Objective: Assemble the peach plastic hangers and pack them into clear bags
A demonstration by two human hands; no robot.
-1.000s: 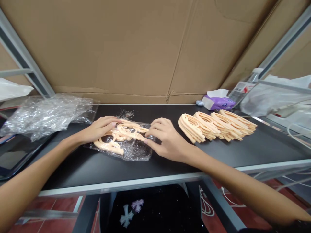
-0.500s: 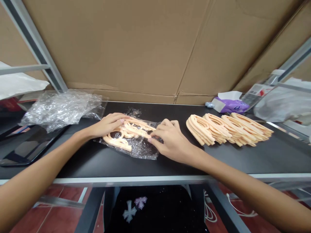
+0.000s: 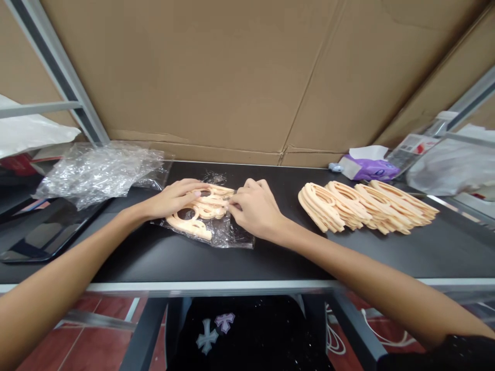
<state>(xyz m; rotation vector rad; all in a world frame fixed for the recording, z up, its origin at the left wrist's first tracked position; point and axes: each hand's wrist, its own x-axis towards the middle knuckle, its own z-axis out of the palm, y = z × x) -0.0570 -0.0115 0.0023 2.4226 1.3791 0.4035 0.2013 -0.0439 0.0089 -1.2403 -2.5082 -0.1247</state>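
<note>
Several pale cream cut-out pieces (image 3: 189, 228) with round openings lie in or on a clear plastic bag (image 3: 232, 238) on the black table. My left hand (image 3: 176, 198) rests over their left part, fingers stretched out and lying flat. At their right end my right hand (image 3: 257, 208) has its fingers curled and pinched on the tip of one cut-out piece. Its palm and part of the bag's right side are hidden. To the right, more cut-out pieces (image 3: 320, 206) lie in overlapping stacks, apart from both hands.
A heap of clear plastic bags (image 3: 93, 172) lies at the back left, beside a dark glossy device (image 3: 42, 242). A purple tissue pack (image 3: 373, 167) and a clear bottle (image 3: 419, 141) are at the back right. Cardboard (image 3: 216, 77) stands behind the table.
My right hand has moved left and slightly away from me along the pieces. The pieces' right ends sit closer together. My left hand stays almost in place.
</note>
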